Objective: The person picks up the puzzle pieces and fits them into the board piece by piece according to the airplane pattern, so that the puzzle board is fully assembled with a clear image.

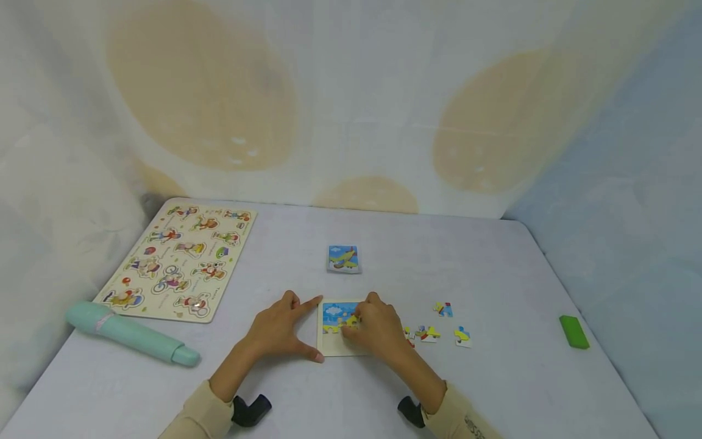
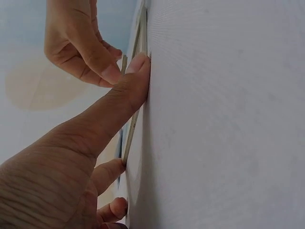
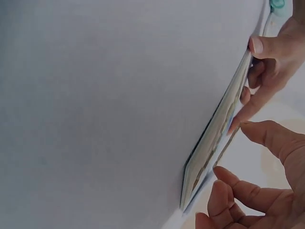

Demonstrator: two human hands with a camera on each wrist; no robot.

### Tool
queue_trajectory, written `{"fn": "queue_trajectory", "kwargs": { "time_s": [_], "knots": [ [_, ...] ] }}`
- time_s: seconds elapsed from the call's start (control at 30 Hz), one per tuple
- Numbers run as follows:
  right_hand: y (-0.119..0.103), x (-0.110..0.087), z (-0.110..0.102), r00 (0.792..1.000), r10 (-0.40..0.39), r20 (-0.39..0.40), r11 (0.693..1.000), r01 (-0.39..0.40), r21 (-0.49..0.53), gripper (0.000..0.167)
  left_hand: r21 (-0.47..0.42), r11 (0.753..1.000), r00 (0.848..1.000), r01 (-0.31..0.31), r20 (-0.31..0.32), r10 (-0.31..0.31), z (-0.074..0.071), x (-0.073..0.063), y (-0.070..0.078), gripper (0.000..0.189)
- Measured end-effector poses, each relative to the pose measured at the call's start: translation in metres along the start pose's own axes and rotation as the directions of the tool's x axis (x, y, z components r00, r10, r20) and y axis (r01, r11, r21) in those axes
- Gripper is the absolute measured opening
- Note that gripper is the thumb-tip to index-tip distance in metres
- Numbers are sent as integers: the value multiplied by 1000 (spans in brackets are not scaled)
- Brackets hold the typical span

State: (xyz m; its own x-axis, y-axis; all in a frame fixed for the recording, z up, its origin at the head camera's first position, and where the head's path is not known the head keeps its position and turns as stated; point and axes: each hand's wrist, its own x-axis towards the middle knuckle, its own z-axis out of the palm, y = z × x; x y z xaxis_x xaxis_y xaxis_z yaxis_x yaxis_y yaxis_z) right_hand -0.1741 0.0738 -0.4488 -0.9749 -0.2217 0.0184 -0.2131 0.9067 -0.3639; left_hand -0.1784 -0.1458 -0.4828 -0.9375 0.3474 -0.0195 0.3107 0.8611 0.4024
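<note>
A small jigsaw puzzle board [image 1: 333, 347] lies on the table, with picture pieces of blue sky and yellow filling its upper part. My left hand [image 1: 278, 329] rests at the board's left side, thumb and index finger spread to its two left corners. Over the board's right half, my right hand [image 1: 377, 326] pinches a thin puzzle piece [image 3: 226, 149] between thumb and fingertips, tilted just above the board in the right wrist view. Loose puzzle pieces [image 1: 429, 333] lie right of the right hand, one of them [image 1: 462, 336] farther out.
Behind the board sits a small picture card [image 1: 343, 259] with a yellow plane. A large pegged picture board [image 1: 183, 262] lies at the left, with a mint-green wand-shaped thing [image 1: 131, 335] in front. A green block [image 1: 574, 332] is near the right edge. Cloth walls enclose the table.
</note>
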Motion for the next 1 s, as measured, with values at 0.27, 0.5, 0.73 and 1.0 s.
{"fn": "queue_trajectory", "kwargs": {
  "time_s": [0.27, 0.5, 0.73, 1.0],
  "knots": [
    [-4, -2, 3, 998, -55, -25, 993, 52, -109, 42, 3, 1000, 1000, 8, 0, -8, 2, 0, -1, 111],
    [6, -19, 0, 977, -212, 22, 945, 211, -248, 58, -1, 1000, 1000, 0, -5, 0, 1, -1, -1, 111],
    [13, -33, 1, 955, -282, 93, 905, 297, -304, 59, 5, 1000, 1000, 1, 7, -1, 1, 0, 1, 111],
    [5, -32, 4, 955, -281, 92, 892, 295, -342, 63, -1, 1000, 1000, 11, 12, -11, 1, 0, 2, 111]
  ]
}}
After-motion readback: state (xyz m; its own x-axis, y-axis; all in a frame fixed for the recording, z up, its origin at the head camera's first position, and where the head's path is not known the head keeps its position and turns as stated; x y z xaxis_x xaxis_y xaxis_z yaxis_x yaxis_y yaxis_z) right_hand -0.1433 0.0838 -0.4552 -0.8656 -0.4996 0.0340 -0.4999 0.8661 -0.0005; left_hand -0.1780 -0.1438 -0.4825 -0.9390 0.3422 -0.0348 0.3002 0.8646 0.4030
